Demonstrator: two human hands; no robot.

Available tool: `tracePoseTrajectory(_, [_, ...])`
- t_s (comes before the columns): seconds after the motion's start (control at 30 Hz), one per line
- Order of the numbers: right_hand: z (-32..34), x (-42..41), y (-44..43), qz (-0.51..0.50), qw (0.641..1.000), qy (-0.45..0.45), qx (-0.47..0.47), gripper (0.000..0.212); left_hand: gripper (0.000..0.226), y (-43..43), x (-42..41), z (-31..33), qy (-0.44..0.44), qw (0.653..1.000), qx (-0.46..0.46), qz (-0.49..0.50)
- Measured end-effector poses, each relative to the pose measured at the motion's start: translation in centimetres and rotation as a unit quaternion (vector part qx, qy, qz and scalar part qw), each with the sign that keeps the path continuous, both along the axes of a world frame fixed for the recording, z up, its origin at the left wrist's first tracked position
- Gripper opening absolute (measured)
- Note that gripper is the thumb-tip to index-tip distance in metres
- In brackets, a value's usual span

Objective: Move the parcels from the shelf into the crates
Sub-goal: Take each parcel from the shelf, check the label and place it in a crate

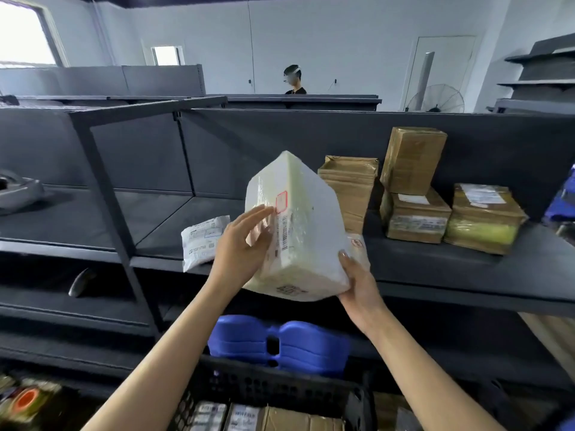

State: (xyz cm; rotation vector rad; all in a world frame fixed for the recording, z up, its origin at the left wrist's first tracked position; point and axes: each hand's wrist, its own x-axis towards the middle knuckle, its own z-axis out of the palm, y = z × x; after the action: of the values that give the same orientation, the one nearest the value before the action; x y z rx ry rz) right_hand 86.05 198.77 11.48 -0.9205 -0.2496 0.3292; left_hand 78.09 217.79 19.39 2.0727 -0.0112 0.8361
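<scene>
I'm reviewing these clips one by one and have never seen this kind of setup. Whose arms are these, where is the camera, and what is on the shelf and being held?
There is no machine here. A person wears one wide-angle camera on the head, looking forward and down, so the two bare arms are their own. Between the hands is a white wrapped parcel, tilted and held in front of the dark shelf. The left hand presses flat on its side, and the right hand grips its lower corner. On the shelf lie a small white bag and several brown taped boxes. Below stands a black crate with parcels already in it. In the background stands another person.
</scene>
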Motion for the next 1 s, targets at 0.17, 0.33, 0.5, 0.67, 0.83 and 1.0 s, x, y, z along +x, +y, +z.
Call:
tracePoseTrajectory(0.17, [-2.3, -4.6, -1.8, 0.037, 0.998, 0.050, 0.026, 0.034, 0.044, -2.6, -4.2, -0.2, 0.115, 0.983, -0.139, 0.029])
tracePoseTrajectory(0.33, [-3.0, -8.8, -2.5, 0.064, 0.993, 0.076, 0.060, 0.040, 0.029, -1.8, -7.9, -0.2, 0.151, 0.936, -0.312, -0.068])
tracePoseTrajectory(0.5, [-2.9, -13.0, -1.4, 0.067, 0.994, 0.055, 0.064, 0.043, 0.024, -0.7, -11.8, -0.8, 0.231, 0.854, -0.430, -0.181])
tracePoseTrajectory(0.67, [-2.6, -16.3, -0.7, 0.036, 0.996, 0.068, 0.036, 0.041, 0.023, -0.1, -15.0, -1.0, 0.211, 0.841, -0.452, -0.209])
tracePoseTrajectory(0.83, [-0.4, -19.0, -0.5, -0.097, 0.965, -0.120, -0.213, 0.053, 0.034, 0.2, -17.0, -1.8, 0.165, 0.825, -0.517, -0.159])
tracePoseTrajectory(1.0, [0.6, -20.5, -1.8, -0.067, 0.911, -0.319, -0.253, 0.092, 0.041, -0.3, -17.5, -2.9, 0.184, 0.798, -0.556, -0.142])
